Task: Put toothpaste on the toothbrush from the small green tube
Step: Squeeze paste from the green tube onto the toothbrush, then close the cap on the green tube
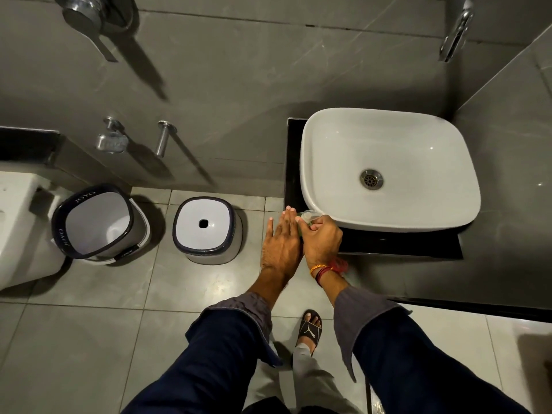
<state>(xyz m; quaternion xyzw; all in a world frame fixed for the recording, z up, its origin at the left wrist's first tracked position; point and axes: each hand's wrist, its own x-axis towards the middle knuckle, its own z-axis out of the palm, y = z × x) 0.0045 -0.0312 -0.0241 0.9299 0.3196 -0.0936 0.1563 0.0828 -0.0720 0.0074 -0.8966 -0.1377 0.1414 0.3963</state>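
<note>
Green tube (307, 218) in curled right hand (324, 240)

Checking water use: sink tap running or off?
Off, as far as visible: the basin looks dry, no stream below the tap.

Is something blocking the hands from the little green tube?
Nothing is. The right hand already grips the green tube, beside the sink rim. The left hand lies flat against it. No toothbrush is visible.

A white basin (388, 162) sits on a black counter (418, 249). On the grey tiled floor (89, 339) stand a bucket (98, 222) and a stool (206, 228), near each other.
</note>
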